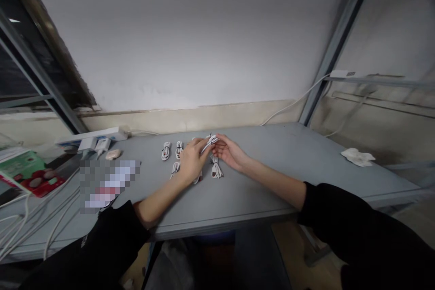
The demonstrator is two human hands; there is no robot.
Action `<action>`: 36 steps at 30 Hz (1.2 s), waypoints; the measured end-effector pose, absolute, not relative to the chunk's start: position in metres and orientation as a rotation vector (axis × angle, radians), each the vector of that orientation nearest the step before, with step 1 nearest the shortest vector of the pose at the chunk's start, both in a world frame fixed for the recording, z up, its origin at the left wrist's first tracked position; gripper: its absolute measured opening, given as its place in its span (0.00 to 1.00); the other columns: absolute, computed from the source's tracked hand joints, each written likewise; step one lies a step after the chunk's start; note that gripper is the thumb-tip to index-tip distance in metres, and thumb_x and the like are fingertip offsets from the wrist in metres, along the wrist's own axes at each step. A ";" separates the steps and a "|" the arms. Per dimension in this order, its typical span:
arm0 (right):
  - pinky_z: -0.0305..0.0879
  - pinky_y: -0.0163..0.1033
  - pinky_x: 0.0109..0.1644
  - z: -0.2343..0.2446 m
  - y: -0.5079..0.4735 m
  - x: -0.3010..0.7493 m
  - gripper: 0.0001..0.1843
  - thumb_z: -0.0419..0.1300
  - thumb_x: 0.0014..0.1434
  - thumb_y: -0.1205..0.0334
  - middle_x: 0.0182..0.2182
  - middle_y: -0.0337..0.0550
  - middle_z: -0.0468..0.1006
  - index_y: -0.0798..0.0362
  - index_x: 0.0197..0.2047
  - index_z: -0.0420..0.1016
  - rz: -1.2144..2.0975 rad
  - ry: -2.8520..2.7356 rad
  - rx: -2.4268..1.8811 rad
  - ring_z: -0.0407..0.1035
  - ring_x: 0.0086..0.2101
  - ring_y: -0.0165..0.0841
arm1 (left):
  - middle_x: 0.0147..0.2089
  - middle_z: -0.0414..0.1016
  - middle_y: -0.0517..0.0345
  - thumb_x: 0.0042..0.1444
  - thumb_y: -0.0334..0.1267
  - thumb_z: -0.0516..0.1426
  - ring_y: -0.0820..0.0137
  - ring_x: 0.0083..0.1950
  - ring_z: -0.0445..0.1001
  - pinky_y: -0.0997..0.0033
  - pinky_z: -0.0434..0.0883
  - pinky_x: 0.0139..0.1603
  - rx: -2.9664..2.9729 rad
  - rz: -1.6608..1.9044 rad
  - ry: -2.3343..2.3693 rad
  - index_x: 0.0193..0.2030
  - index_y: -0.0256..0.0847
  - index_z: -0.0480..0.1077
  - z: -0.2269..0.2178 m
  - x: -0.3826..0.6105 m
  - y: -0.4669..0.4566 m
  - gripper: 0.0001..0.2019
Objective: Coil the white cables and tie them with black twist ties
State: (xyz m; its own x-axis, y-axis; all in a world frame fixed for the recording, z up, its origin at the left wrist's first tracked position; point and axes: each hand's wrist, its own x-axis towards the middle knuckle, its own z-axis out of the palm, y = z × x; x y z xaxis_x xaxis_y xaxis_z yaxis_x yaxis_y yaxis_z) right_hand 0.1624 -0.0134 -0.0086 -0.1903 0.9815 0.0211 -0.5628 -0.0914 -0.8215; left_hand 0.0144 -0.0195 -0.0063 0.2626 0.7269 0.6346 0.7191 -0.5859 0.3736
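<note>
A white cable bundle (210, 140), bound with a dark tie, is held just above the table between both hands. My left hand (193, 158) grips its near end, thumb and fingers closed. My right hand (231, 152) has its fingertips closed at the bundle's far right end, palm partly turned up. Below them lies another tied white cable (216, 168). To the left are more coiled white cables: one cable (165, 151) at the far left, one coil (179, 149) beside it, and one bundle (175, 169) nearer me. My left hand partly covers others.
The grey table (265, 190) meets a wall behind. At left are a power strip (112, 134) with plugged-in chargers (102, 146), a pinkish object (113, 154), a blurred-out item (112, 186), a green-and-red box (32, 172) and loose cords. Crumpled tissue (358, 157) lies at right, near a metal post (326, 63).
</note>
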 end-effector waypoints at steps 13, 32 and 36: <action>0.66 0.34 0.32 -0.005 -0.014 0.166 0.13 0.58 0.62 0.57 0.24 0.40 0.74 0.55 0.29 0.72 1.580 -0.960 -0.720 0.66 0.24 0.27 | 0.44 0.78 0.52 0.56 0.38 0.61 0.65 0.46 0.75 0.64 0.68 0.50 2.186 1.482 0.982 0.43 0.40 0.75 -0.014 0.016 -0.004 0.09; 0.60 0.33 0.22 -0.019 -0.014 0.160 0.12 0.59 0.60 0.52 0.20 0.34 0.69 0.50 0.34 0.62 1.288 -1.269 -0.781 0.66 0.20 0.28 | 0.26 0.71 0.61 0.52 0.39 0.62 0.73 0.29 0.68 0.70 0.65 0.35 1.745 1.406 0.792 0.27 0.40 0.70 -0.010 0.022 -0.013 0.08; 0.59 0.33 0.21 -0.018 -0.016 0.159 0.08 0.57 0.60 0.58 0.19 0.33 0.68 0.50 0.34 0.61 1.284 -1.249 -0.833 0.66 0.19 0.28 | 0.25 0.71 0.60 0.52 0.40 0.62 0.72 0.29 0.68 0.69 0.66 0.34 1.759 1.387 0.797 0.27 0.41 0.70 -0.010 0.023 -0.014 0.08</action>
State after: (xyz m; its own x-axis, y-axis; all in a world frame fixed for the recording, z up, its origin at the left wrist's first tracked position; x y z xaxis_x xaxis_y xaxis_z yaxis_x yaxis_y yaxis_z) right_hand 0.1586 -0.0158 -0.0180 -0.1457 0.9691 0.1992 -0.2263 0.1633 -0.9603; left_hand 0.0230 -0.0137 -0.0101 0.2201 0.8306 0.5116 0.0236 -0.5288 0.8484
